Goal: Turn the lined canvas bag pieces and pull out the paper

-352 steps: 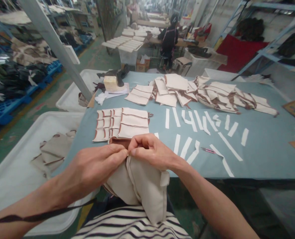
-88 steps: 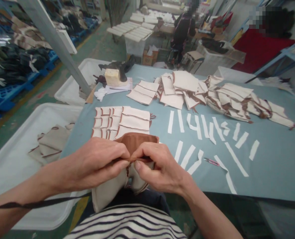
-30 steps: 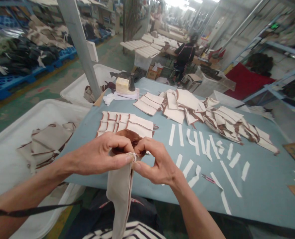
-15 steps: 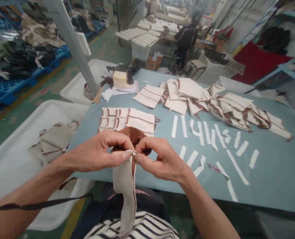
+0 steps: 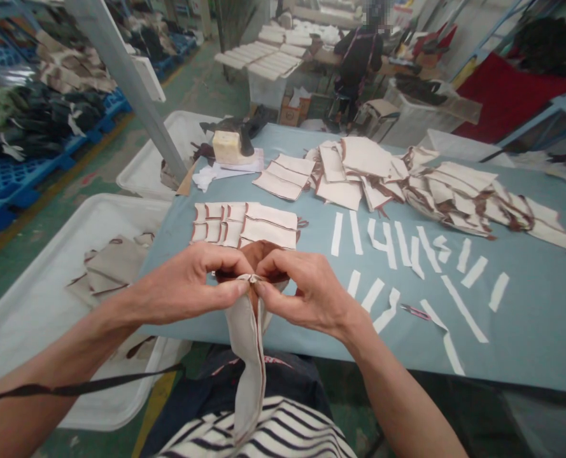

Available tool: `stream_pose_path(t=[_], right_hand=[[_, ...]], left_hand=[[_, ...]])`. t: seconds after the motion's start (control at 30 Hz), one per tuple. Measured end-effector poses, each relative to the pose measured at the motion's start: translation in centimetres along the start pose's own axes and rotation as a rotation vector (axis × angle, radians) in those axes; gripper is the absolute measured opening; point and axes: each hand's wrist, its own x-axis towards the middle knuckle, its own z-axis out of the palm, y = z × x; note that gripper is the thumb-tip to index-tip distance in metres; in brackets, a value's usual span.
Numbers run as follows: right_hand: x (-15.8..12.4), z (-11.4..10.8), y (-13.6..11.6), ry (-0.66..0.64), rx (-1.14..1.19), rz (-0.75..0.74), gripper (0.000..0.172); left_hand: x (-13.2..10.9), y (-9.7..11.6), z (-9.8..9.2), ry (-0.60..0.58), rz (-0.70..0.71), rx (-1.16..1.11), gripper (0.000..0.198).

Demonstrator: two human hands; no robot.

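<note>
My left hand [image 5: 191,283] and my right hand [image 5: 304,289] meet above the near edge of the blue-grey table [image 5: 526,318]. Both pinch the top edge of a beige fabric pouch [image 5: 249,356] with a brown lining. The pouch hangs folded down toward my striped shirt [image 5: 263,439]. Just beyond my hands lies a neat stack of finished beige pieces [image 5: 247,226] with brown trim.
White paper strips [image 5: 407,248] and a small pink tool [image 5: 416,312] lie right of my hands. More beige pieces [image 5: 430,181] are heaped at the far side. White trays [image 5: 34,318] stand on the left, one holding fabric pieces. A person in black [image 5: 356,57] works at a far table.
The pouch has been turned and gathered, going from spread wide to a narrow hanging fold. Both hands stay pinched together on its top edge, barely shifting.
</note>
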Motion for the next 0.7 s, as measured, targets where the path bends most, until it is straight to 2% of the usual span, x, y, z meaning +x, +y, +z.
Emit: stream_pose_path(t=[0.13,0.23,0.3,0.5,0.63,0.7], right_hand=[[0.1,0.1,0.0,0.116,0.007,-0.111,0.003],[0.0,-0.1,-0.6,0.178,-0.11,-0.224,0.003],[-0.1,-0.3,-1.0,0.174,-0.223,-0.243,0.004],[-0.5,-0.5,-1.8,0.113,-0.375,-0.179,0.016],[-0.6,-0.3,-2.3,0.092,-0.363,-0.122,0.015],[-0.4,0.1,-2.4,0.12,-0.273,-0.067,0.012]], left_hand=[[0.0,0.4,-0.1,-0.008,-0.016,-0.007,0.027],[0.0,1.0,0.0,0.019,-0.015,0.008,0.027],[0.0,1.3,0.2,0.048,-0.005,0.022,0.027],[-0.3,1.6,0.7,0.144,0.044,0.11,0.022],[-0.6,2.1,1.0,0.184,0.068,0.192,0.023],[-0.8,2.3,1.2,0.223,0.062,0.19,0.025]])
